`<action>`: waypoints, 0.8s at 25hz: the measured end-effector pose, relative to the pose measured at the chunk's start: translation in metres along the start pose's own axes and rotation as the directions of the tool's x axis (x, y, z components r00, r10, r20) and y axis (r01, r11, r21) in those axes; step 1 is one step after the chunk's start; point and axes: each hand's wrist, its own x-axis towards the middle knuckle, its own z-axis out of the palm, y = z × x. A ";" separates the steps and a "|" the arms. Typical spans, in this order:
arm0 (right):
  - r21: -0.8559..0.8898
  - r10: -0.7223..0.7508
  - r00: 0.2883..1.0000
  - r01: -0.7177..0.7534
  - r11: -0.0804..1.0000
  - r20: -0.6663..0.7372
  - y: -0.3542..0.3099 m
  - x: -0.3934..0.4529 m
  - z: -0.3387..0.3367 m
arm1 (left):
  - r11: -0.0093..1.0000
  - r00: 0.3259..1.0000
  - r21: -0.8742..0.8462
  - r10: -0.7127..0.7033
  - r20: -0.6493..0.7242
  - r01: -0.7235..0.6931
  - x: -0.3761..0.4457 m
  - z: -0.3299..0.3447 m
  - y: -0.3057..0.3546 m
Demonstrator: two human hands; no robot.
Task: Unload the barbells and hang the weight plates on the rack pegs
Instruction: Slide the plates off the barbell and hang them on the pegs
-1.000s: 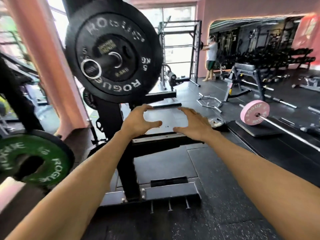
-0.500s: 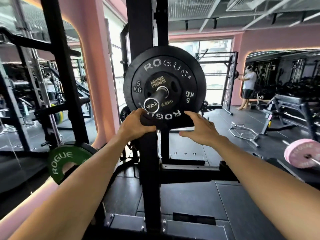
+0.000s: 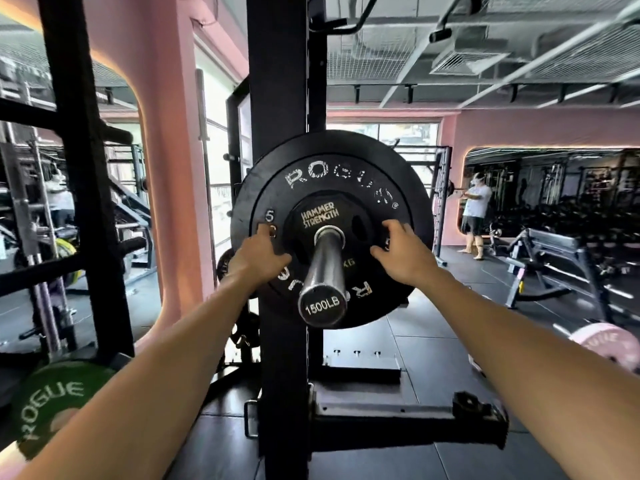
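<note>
**At the bar end: plates gripped, not yet off**

On the barbell sleeve (image 3: 323, 268), end cap marked 1500LB, two plates are seen stacked: a small black Hammer Strength plate (image 3: 320, 216) in front, a larger black Rogue 5 kg plate (image 3: 346, 174) behind it. The bar points almost straight at the camera and is backed by the black rack upright (image 3: 280, 116).

Hands:
- left hand (image 3: 258, 252): laid on the left of the plate faces, fingers curled at the small plate's edge, thumb spread toward the sleeve.
- right hand (image 3: 401, 256): mirrored on the right, fingers bent and hooked at the small plate's rim.
- Whether the grip is closed round the small plate alone or round both cannot be told.

Progress, judged:
- Both plates are seated fully on the sleeve; nothing is slid outward yet. No collar is seen in front of them.
- This end is therefore counted as not unloaded. Slide-off, carry and hanging on a peg are all left.
- A green Rogue plate (image 3: 48, 407) is visible lower left; what it is mounted on cannot be made out.
- A pink plate (image 3: 604, 344) is seen low on the right edge, so more unloading is probably pending.

Room: dark rubber tile floor (image 3: 433, 455), pink walls (image 3: 166, 133), open ceiling with ducting, large windows behind the rack. A bench (image 3: 550, 251) and a standing person (image 3: 476, 213) are noted far right, well apart from the work.
</note>
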 end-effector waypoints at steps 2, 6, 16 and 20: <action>-0.009 0.017 1.000 -0.017 1.000 -0.011 -0.005 0.025 0.012 | 0.999 0.999 -0.019 -0.025 0.037 0.026 0.021 0.019 -0.009; -0.061 0.045 0.997 -0.049 0.997 -0.059 -0.012 0.058 0.028 | 0.999 0.998 -0.045 -0.005 0.056 0.007 0.052 0.048 -0.019; -0.161 0.044 0.993 -0.060 0.985 -0.107 -0.017 0.074 0.041 | 0.993 0.998 -0.110 0.031 -0.062 -0.037 0.062 0.070 -0.008; -0.076 0.088 0.995 -0.091 0.993 -0.041 -0.020 0.045 0.027 | 0.973 0.994 -0.207 0.090 -0.064 -0.102 0.041 0.050 -0.006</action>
